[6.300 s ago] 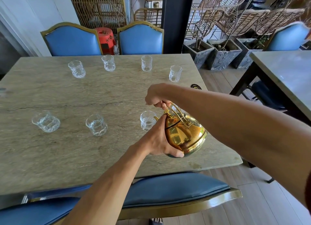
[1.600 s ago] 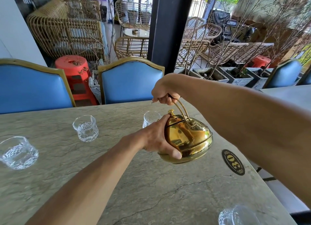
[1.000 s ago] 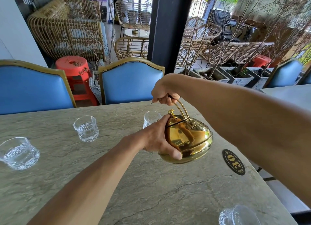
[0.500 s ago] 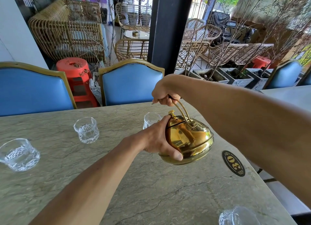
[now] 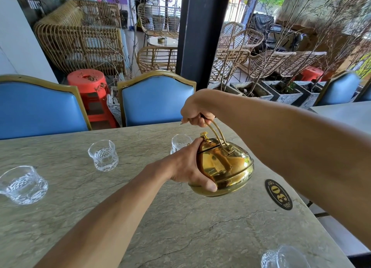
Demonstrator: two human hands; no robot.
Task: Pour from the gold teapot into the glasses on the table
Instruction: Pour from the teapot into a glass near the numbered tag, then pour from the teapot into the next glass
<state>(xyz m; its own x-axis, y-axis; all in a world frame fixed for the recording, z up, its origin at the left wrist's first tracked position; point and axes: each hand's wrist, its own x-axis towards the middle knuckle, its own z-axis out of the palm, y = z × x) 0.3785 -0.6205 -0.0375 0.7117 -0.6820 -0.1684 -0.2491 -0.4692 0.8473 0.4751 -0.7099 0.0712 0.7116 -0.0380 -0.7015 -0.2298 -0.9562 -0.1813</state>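
Observation:
The gold teapot point(image 5: 224, 167) hangs tilted to the left above the stone table point(image 5: 180, 227). My right hand point(image 5: 197, 115) grips its wire handle from above. My left hand point(image 5: 187, 167) cups the pot's left side, a finger resting by the lid knob. Just behind my left hand stands a clear glass point(image 5: 179, 145), partly hidden; the spout is hidden too. Two more cut glasses, one point(image 5: 103, 155) in the middle and one point(image 5: 23, 184) at the left edge, stand further left. Another glass point(image 5: 283, 257) sits at the bottom right.
A black oval number plate point(image 5: 278, 194) lies near the table's right edge. Blue chairs with gold frames point(image 5: 156, 99) stand behind the far edge, with a red stool point(image 5: 90, 87) between them. A dark pillar point(image 5: 200, 32) and rattan chairs fill the background.
Compared with 6.3 s ago, I have moved from a near-row glass to a far-row glass. Over the last second the pot and both hands have barely shifted.

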